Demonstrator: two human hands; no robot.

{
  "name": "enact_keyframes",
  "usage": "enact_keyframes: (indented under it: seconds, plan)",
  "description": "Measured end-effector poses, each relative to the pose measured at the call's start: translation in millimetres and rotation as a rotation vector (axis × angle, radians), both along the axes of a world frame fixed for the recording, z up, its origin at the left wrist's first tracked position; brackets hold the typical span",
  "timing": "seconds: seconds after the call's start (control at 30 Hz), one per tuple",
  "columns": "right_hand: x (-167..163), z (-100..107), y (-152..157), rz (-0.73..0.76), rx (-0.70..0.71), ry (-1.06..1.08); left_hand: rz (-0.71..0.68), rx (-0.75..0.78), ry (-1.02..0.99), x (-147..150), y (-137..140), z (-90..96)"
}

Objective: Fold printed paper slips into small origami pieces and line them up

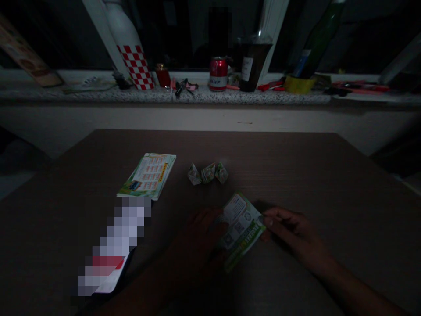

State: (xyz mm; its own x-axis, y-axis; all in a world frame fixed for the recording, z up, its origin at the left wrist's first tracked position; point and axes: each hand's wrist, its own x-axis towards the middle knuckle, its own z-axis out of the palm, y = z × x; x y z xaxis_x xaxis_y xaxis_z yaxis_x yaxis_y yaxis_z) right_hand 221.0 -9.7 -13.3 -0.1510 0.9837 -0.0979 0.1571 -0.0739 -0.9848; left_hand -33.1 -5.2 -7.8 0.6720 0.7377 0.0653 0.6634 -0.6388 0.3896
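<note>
A green and white printed leaflet with small QR codes lies tilted between my two hands, low over the table. My right hand pinches its right corner between thumb and fingers. At the leaflet's left edge is my left hand, its thumb over the paper and its fingers along the edge; deep shadow blurs this grip. Just beyond stand three small folded paper pieces in a row. A stack of similar leaflets, the top one printed with a calendar, rests to the left.
A phone with a lit, partly blurred screen lies left of my left arm, touching the stack. Behind the brown table, a stone windowsill carries a checkered bottle, a red can, a dark cup and a green bottle.
</note>
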Motion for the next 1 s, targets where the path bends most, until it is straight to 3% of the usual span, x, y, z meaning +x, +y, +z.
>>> enact_keyframes:
  seconds: [0.13,0.43,0.67,1.0]
  plan:
    - [2.2,-3.1,-1.1,-0.038,0.081,0.035,-0.037,-0.032,0.006,-0.5,1.9,3.5]
    - [-3.4,1.1,-2.7,0.079,0.343,-0.140,-0.147,-0.045,-0.045,3.7,8.0,5.4]
    - [-5.6,-6.5,-4.5,0.132,0.528,-0.240,-0.128,-0.022,-0.044,9.6,10.4,4.3]
    - [-11.9,-9.6,-2.4,0.176,0.595,-0.260,-0.182,-0.042,-0.052,17.4,14.6,6.1]
